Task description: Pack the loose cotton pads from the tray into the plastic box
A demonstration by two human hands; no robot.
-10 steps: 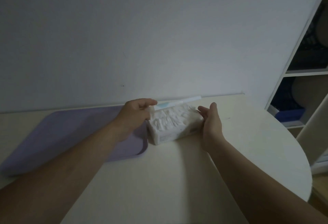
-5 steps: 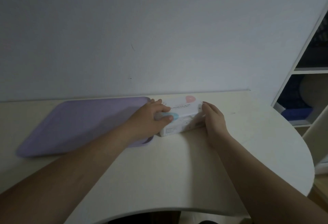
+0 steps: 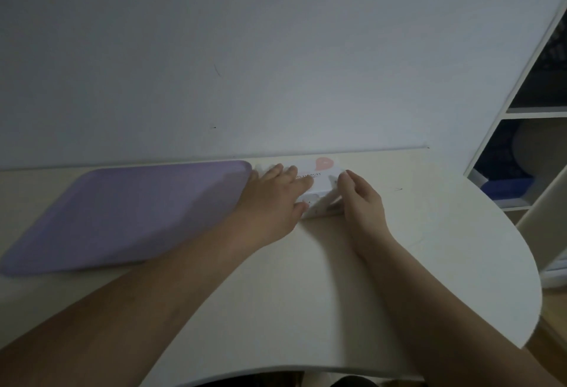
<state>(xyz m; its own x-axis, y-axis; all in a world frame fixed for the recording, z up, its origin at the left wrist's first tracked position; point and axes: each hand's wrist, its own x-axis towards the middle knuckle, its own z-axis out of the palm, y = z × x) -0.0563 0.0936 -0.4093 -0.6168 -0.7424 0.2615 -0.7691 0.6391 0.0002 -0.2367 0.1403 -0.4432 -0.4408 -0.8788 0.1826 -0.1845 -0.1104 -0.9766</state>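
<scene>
Task looks near its end. Purple tray [image 3: 122, 202] on table [image 3: 306, 279]: no cotton pads show on it. Plastic box [image 3: 322, 210] sits just right of tray, near wall, lid [image 3: 323, 170] down; contents hidden, pads likely inside. Left hand [image 3: 270, 199] lies flat on lid, fingers straight, pressing. Right hand [image 3: 365, 202] curls fingers round box's right end, steadying it. Probably left: snap lid fully closed.

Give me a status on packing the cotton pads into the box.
Done: the purple tray shows no loose pads, and the plastic box has its lid down. In hand: the left hand presses flat on the lid while the right hand grips the box's right end. Left: probably just seating the lid fully and letting go; whether it has latched cannot be seen.
</scene>
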